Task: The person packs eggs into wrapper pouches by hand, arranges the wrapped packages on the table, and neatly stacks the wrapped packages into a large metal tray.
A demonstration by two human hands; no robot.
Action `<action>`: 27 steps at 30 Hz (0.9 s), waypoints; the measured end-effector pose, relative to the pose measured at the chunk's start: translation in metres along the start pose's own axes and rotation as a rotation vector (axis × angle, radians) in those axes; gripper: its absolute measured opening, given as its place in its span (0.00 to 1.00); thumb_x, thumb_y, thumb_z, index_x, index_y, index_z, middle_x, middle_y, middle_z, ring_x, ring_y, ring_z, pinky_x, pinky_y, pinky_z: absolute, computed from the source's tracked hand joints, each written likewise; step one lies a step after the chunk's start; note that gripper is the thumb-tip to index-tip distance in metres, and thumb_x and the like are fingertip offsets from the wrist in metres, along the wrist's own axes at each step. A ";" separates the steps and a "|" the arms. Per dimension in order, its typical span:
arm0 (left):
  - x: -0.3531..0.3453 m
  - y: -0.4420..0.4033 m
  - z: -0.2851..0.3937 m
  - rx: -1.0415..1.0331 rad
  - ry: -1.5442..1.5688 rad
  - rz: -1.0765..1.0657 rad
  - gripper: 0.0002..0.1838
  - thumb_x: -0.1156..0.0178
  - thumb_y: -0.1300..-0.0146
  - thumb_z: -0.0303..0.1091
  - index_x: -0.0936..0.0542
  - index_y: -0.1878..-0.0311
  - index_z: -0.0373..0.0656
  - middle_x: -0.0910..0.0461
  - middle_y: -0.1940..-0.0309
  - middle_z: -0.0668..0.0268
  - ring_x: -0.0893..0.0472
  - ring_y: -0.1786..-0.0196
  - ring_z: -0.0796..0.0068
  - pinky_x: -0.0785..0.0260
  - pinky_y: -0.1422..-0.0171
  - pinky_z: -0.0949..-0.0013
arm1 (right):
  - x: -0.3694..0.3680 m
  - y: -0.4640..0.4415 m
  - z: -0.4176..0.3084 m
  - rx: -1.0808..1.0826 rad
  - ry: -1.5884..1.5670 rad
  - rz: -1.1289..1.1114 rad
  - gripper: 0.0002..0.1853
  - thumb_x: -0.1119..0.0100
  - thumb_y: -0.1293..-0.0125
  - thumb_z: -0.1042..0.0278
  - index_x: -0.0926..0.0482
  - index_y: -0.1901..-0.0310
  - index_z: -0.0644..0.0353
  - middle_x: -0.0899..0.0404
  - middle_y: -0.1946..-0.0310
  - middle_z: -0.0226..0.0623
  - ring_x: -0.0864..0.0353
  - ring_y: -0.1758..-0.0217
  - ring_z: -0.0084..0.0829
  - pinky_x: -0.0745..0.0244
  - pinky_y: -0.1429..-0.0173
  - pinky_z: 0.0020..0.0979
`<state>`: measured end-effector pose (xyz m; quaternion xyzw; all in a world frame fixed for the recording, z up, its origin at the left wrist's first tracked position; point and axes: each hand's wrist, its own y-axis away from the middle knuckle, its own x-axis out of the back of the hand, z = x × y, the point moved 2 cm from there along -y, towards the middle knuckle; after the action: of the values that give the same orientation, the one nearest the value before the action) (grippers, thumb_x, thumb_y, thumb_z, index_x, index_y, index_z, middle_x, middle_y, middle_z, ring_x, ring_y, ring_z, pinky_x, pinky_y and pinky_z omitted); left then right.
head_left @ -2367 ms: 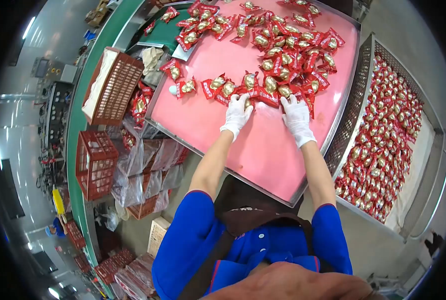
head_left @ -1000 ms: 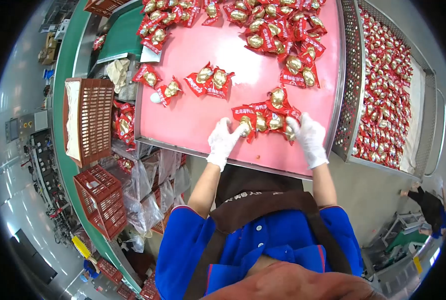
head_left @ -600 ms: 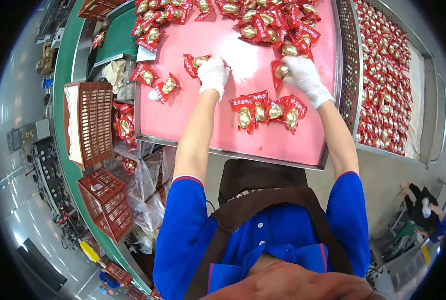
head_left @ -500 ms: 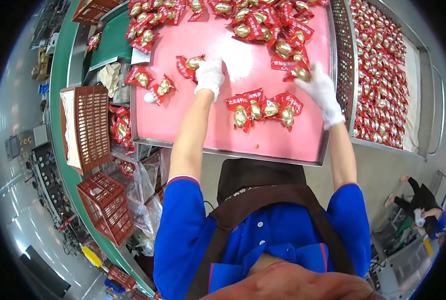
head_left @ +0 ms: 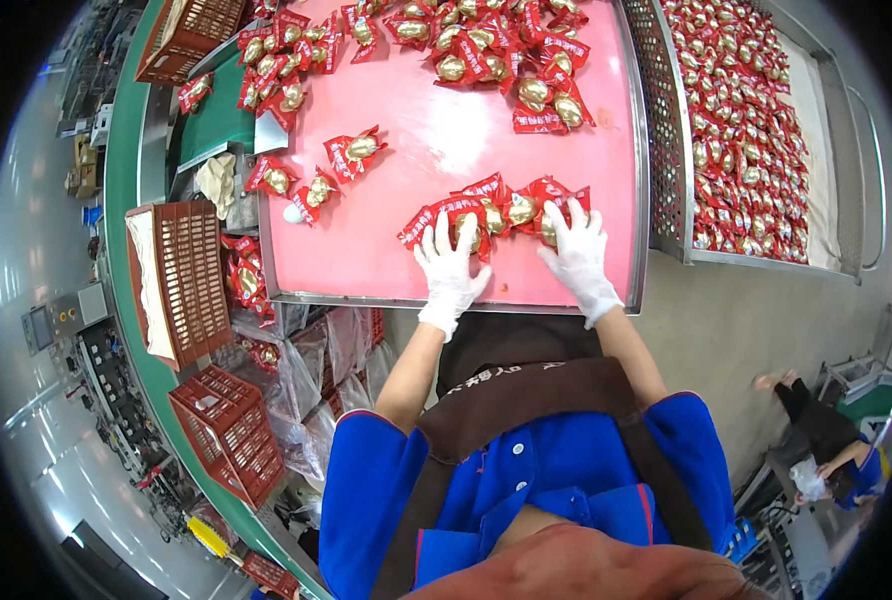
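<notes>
On the pink tray (head_left: pixel 366 255), a short row of red packets with gold contents (head_left: pixel 521 208) lies near the front edge. My left hand (head_left: pixel 451 270), white-gloved, has its fingers spread over the left end of that row. At the row's right end, my gloved right hand (head_left: pixel 578 255) touches the packets with its fingers apart. A single packet (head_left: pixel 356 152) lies further left, and two more packets (head_left: pixel 316 192) are by the left edge beside a small white round object (head_left: pixel 293 214). Many packets (head_left: pixel 476 50) are heaped at the back.
A perforated metal tray (head_left: pixel 836 120) full of packets stands at the right. Red crates (head_left: pixel 191 280) and a green conveyor (head_left: pixel 121 160) are at the left, with plastic-covered stacks (head_left: pixel 306 380) below. Another person (head_left: pixel 831 440) is at the lower right.
My left hand has moved right and down from the left packets to the row. My right hand has come down from the upper right packets. The row now has more packets at its left end.
</notes>
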<state>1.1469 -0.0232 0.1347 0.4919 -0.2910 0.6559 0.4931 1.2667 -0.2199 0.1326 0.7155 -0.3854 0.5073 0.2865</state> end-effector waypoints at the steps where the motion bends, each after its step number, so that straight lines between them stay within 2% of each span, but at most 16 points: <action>1: -0.003 -0.003 0.006 0.071 0.032 0.002 0.50 0.26 0.49 0.51 0.39 0.22 0.68 0.45 0.23 0.52 0.46 0.24 0.36 0.55 0.29 0.21 | -0.008 -0.005 0.000 -0.011 0.029 -0.021 0.42 0.23 0.51 0.55 0.30 0.33 0.44 0.30 0.37 0.45 0.32 0.39 0.54 0.26 0.47 0.54; 4: -0.019 -0.015 0.009 0.095 -0.091 0.033 0.49 0.27 0.47 0.56 0.39 0.22 0.68 0.45 0.22 0.56 0.46 0.24 0.36 0.54 0.31 0.19 | -0.010 -0.002 0.008 -0.097 -0.044 -0.117 0.40 0.24 0.52 0.59 0.30 0.35 0.44 0.28 0.38 0.40 0.27 0.45 0.52 0.23 0.51 0.51; 6: -0.020 -0.020 0.012 0.110 -0.077 0.060 0.46 0.27 0.47 0.54 0.37 0.24 0.69 0.42 0.24 0.59 0.44 0.25 0.37 0.54 0.33 0.17 | 0.009 0.002 0.010 -0.195 -0.084 -0.195 0.38 0.24 0.51 0.60 0.30 0.36 0.45 0.27 0.39 0.38 0.25 0.49 0.51 0.21 0.53 0.51; 7: -0.020 -0.020 0.015 0.121 -0.090 0.051 0.46 0.27 0.47 0.53 0.36 0.24 0.69 0.41 0.25 0.59 0.44 0.25 0.38 0.54 0.33 0.17 | 0.011 0.007 0.008 -0.199 -0.114 -0.172 0.34 0.26 0.49 0.60 0.30 0.39 0.46 0.25 0.42 0.37 0.23 0.50 0.51 0.21 0.54 0.51; 10: -0.021 -0.020 0.014 0.111 -0.131 0.061 0.45 0.27 0.47 0.49 0.35 0.25 0.68 0.39 0.26 0.59 0.42 0.26 0.39 0.53 0.33 0.18 | -0.014 0.004 -0.007 -0.263 -0.210 -0.143 0.36 0.28 0.47 0.58 0.31 0.35 0.46 0.25 0.47 0.38 0.23 0.50 0.50 0.21 0.52 0.51; 11: -0.022 -0.022 0.014 0.103 -0.143 0.074 0.44 0.27 0.47 0.48 0.35 0.25 0.68 0.39 0.26 0.59 0.41 0.26 0.40 0.53 0.33 0.18 | -0.005 -0.008 -0.019 -0.292 -0.225 -0.188 0.39 0.30 0.45 0.59 0.33 0.30 0.40 0.26 0.47 0.41 0.23 0.50 0.51 0.21 0.54 0.52; 14: -0.027 -0.028 0.008 0.118 -0.132 0.065 0.42 0.28 0.46 0.42 0.33 0.27 0.71 0.39 0.26 0.61 0.41 0.26 0.40 0.52 0.33 0.18 | -0.020 -0.036 -0.027 -0.103 0.137 -0.122 0.41 0.34 0.42 0.65 0.36 0.26 0.29 0.28 0.45 0.44 0.24 0.49 0.52 0.22 0.56 0.54; 15: -0.026 -0.032 0.002 0.100 -0.159 0.077 0.41 0.28 0.45 0.41 0.32 0.27 0.73 0.38 0.26 0.62 0.41 0.26 0.40 0.52 0.33 0.19 | -0.033 -0.048 -0.020 -0.055 0.170 -0.150 0.41 0.40 0.39 0.71 0.37 0.26 0.20 0.29 0.43 0.45 0.26 0.49 0.53 0.24 0.55 0.54; 18: -0.021 -0.037 -0.034 0.083 -0.208 0.106 0.38 0.31 0.43 0.36 0.29 0.30 0.78 0.37 0.27 0.66 0.40 0.27 0.41 0.51 0.33 0.20 | -0.027 -0.071 0.007 0.295 0.263 -0.023 0.31 0.52 0.28 0.67 0.34 0.28 0.20 0.29 0.41 0.48 0.28 0.42 0.56 0.28 0.48 0.56; 19: -0.019 -0.039 -0.046 0.089 -0.217 0.092 0.38 0.31 0.43 0.35 0.29 0.30 0.78 0.37 0.27 0.66 0.41 0.26 0.40 0.51 0.33 0.21 | -0.026 -0.076 0.019 0.414 0.177 0.033 0.30 0.54 0.28 0.67 0.33 0.29 0.18 0.29 0.40 0.47 0.29 0.40 0.55 0.31 0.44 0.57; 22: -0.012 -0.036 -0.058 0.084 -0.212 0.046 0.39 0.30 0.43 0.37 0.30 0.29 0.78 0.38 0.26 0.66 0.43 0.25 0.39 0.52 0.33 0.20 | -0.011 -0.085 0.032 0.611 0.189 -0.040 0.29 0.54 0.28 0.66 0.32 0.30 0.20 0.28 0.40 0.46 0.28 0.40 0.53 0.30 0.44 0.55; 23: -0.011 -0.034 -0.055 0.078 -0.207 0.048 0.40 0.30 0.44 0.38 0.31 0.28 0.78 0.39 0.25 0.66 0.43 0.25 0.39 0.52 0.33 0.20 | -0.010 -0.084 0.031 0.658 0.203 0.000 0.29 0.53 0.29 0.68 0.31 0.31 0.23 0.27 0.40 0.43 0.27 0.42 0.51 0.29 0.45 0.54; 26: -0.007 -0.029 -0.045 0.098 -0.163 0.029 0.45 0.29 0.45 0.45 0.38 0.24 0.78 0.41 0.24 0.62 0.47 0.24 0.35 0.55 0.34 0.15 | -0.002 -0.080 0.030 0.387 0.088 -0.102 0.29 0.50 0.31 0.69 0.30 0.31 0.28 0.26 0.42 0.41 0.27 0.43 0.50 0.28 0.48 0.52; 27: -0.005 -0.027 -0.041 0.113 -0.121 0.033 0.45 0.29 0.45 0.45 0.38 0.24 0.78 0.42 0.23 0.61 0.48 0.24 0.34 0.56 0.34 0.13 | -0.009 -0.078 0.034 0.233 0.105 -0.038 0.28 0.44 0.35 0.70 0.28 0.34 0.34 0.27 0.41 0.39 0.26 0.44 0.50 0.26 0.51 0.53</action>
<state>1.1571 0.0198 0.1125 0.5527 -0.2907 0.6484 0.4353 1.3477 -0.2030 0.1121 0.7236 -0.2946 0.5801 0.2306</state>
